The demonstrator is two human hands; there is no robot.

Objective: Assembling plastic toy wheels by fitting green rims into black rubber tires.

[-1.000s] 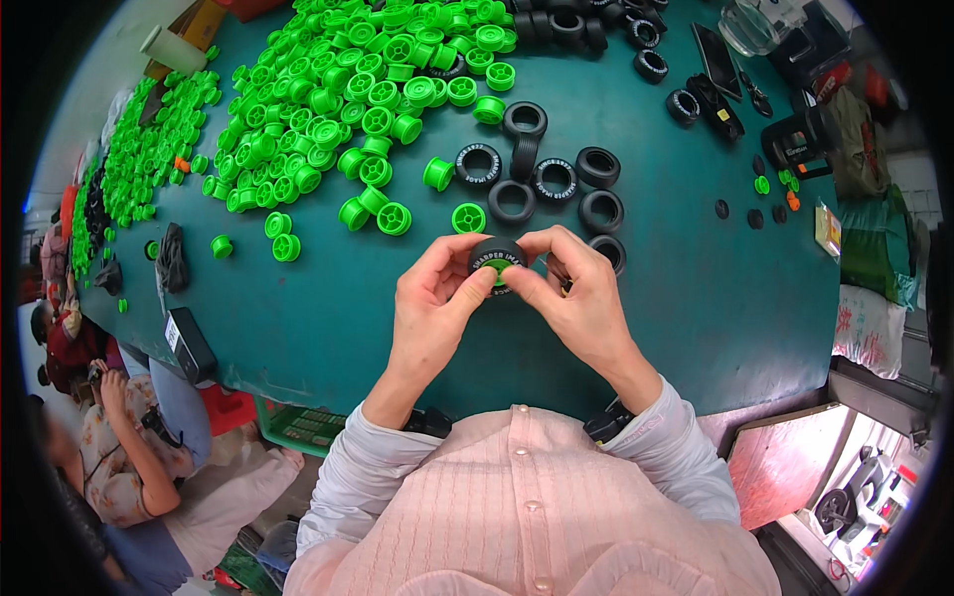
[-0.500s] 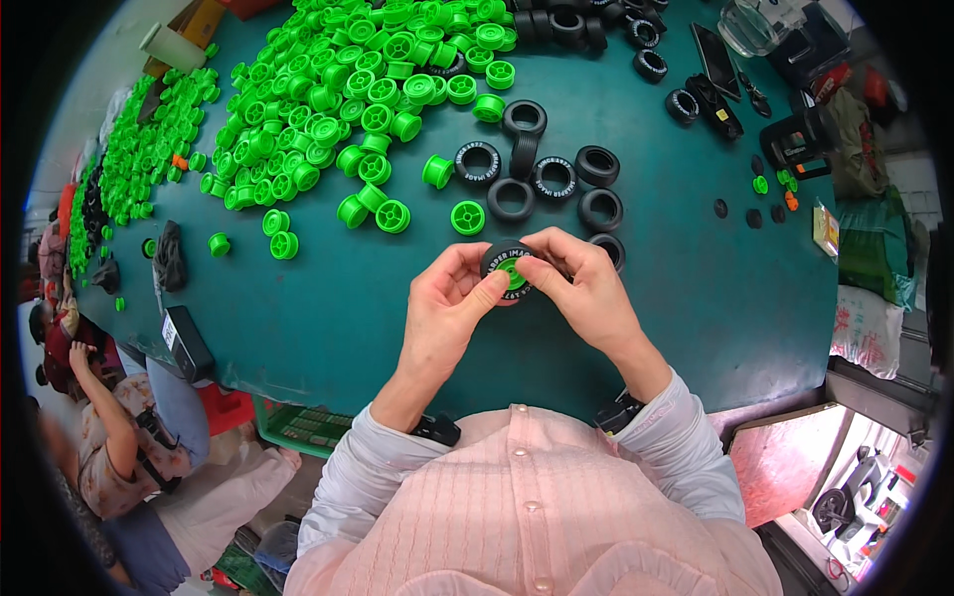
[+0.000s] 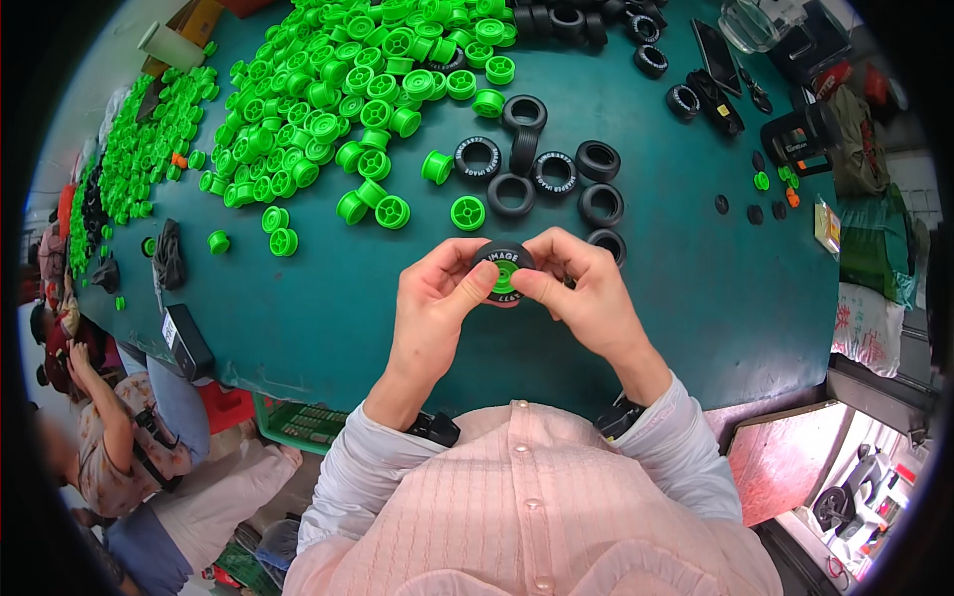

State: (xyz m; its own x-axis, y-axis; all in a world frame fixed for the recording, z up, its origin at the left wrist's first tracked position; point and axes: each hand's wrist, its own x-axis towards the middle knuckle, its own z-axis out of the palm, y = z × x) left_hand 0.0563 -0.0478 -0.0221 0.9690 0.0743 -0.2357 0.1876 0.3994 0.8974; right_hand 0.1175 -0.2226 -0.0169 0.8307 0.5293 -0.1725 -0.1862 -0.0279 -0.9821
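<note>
Between both hands, above the near part of the table, is a small toy wheel [image 3: 505,260]: a black rubber tyre with pale lettering around a bright green rim. My left hand [image 3: 442,293] grips its left side, thumb pressed on the green centre. From the right, my right hand [image 3: 576,283] pinches it, with its thumb also on the face. The fingers behind the wheel are partly hidden. Just beyond lie several loose black tyres [image 3: 511,196] and a single green rim [image 3: 467,213].
A large heap of green rims [image 3: 328,109] covers the far left of the green table [image 3: 696,298]. More black tyres [image 3: 566,22] sit at the back. A phone [image 3: 715,58] lies far right; a black box [image 3: 187,343] stands at the left edge. Another person [image 3: 109,427] is at left.
The wheel has turned a little in my hands, so its lettering sits differently. My left hand has shifted slightly left, and its thumb lies higher on the face.
</note>
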